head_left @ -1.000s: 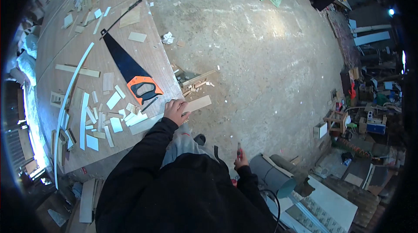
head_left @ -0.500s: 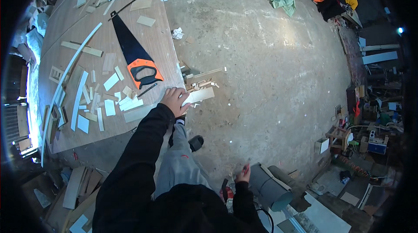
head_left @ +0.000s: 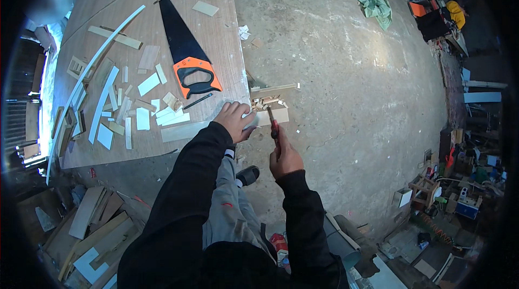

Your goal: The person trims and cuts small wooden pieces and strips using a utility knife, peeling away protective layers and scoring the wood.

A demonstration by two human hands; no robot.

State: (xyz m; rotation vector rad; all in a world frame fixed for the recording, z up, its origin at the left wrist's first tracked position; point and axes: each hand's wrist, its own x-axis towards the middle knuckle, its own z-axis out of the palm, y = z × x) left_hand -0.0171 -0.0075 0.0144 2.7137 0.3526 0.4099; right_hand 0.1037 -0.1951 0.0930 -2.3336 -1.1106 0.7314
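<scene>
My left hand [head_left: 236, 120] is closed at the right edge of the wooden table, its fingers and thumb pressing on a pale small board [head_left: 277, 116] that seems to stick out past the edge. Part of the board is hidden under the hand. In my right hand [head_left: 286, 160] is a red-handled tool [head_left: 274, 127] with a narrow dark tip, pointing away from me over the board's right end; its exact kind is too small to tell. Left of my hands, a hand saw [head_left: 189, 54] with an orange and black handle lies flat, beside a dark pen-like stick [head_left: 198, 101].
Offcuts [head_left: 143, 119] and a long curved white strip [head_left: 97, 62] are scattered over the table [head_left: 227, 67]. Wood scraps [head_left: 265, 100] show beyond its edge. A grey cylinder [head_left: 340, 240] stands at lower right; planks [head_left: 86, 213] are heaped at lower left.
My right hand has come up from the lower right with the red-handled tool, to beside my left hand. My left hand keeps its place on the board; the view has shifted a little.
</scene>
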